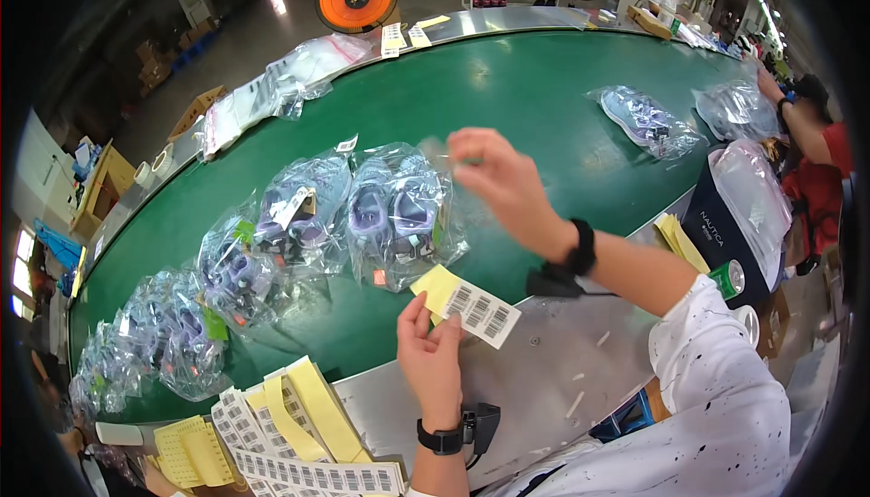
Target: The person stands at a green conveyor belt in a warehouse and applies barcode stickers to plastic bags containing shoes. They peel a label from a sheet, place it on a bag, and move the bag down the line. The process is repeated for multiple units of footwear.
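Note:
My left hand pinches a sheet of barcode stickers with a yellow backing strip, over the metal table edge. My right hand is raised over the green belt, its fingers curled together beside the top right corner of a clear bag. Whatever those fingers may hold is too blurred to name. Inside that bag lies a pair of light blue and lilac shoes, with a green tag and a small orange one. Left of it, another bagged pair carries a white label.
More bagged shoes line the belt's left side. Sticker sheets lie on the near metal edge. Two bagged pairs sit at the far right, near a co-worker in red. A dark box holding clear bags and a green can stand right.

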A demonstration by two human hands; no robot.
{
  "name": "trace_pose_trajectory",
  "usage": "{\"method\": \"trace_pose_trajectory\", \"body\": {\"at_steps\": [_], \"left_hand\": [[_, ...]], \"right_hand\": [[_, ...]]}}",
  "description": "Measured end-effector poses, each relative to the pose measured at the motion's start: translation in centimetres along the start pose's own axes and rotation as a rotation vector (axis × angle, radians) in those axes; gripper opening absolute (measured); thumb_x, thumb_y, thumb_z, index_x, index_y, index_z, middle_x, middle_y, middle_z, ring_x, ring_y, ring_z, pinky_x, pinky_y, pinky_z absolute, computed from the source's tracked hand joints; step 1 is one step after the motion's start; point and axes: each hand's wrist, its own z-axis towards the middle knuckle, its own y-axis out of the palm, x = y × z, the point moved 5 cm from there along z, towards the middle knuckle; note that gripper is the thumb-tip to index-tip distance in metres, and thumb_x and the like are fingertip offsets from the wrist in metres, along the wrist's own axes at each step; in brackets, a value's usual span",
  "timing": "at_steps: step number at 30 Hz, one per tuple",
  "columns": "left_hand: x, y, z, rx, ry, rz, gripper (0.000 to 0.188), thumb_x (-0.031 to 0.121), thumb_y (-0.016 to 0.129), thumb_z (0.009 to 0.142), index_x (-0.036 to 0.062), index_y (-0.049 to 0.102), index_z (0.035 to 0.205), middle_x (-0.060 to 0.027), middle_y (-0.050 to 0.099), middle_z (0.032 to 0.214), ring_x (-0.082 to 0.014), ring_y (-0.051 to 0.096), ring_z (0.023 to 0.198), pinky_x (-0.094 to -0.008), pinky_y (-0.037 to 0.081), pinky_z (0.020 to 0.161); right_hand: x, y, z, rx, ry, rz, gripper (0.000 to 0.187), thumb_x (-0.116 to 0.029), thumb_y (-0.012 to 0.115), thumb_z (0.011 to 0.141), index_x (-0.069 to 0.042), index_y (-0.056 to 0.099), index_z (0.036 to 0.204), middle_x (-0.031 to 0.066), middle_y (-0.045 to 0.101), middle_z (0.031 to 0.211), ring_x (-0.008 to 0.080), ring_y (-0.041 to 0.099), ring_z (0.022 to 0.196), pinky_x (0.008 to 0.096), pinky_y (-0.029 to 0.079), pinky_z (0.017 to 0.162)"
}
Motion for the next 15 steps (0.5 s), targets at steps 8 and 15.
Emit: {"method": "trace_pose_trajectory", "body": {"at_steps": [8, 15], "left_hand": [[-1.1, 1.6, -0.7, -0.082, -0.014, 0.043, 0.042, -0.003, 0.058, 0.087, -0.0044, 0.041, 0.125, -0.0227, 0.052, 0.124, -0.0168, 0.062, 0.096, -0.0230, 0.050, 0.080], [-1.7, 2.0, -0.7, -0.096, -0.040, 0.033, 0.041, -0.001, 0.058, 0.087, -0.0022, 0.043, 0.125, -0.0199, 0.054, 0.121, -0.0146, 0.061, 0.095, -0.0217, 0.049, 0.077]], "right_hand": [[19.0, -1.8, 3.7, 0.228, 0.851, 0.139, 0.076, -0.002, 0.066, 0.076, -0.012, 0.028, 0.141, 0.0107, 0.061, 0.086, 0.0171, 0.059, 0.068, 0.0312, 0.050, 0.056], [18.4, -3.3, 1.5, 0.336, 0.705, 0.157, 0.081, 0.009, 0.062, 0.072, -0.008, 0.027, 0.142, 0.0061, 0.058, 0.077, 0.0153, 0.058, 0.068, 0.0286, 0.050, 0.056]]}}
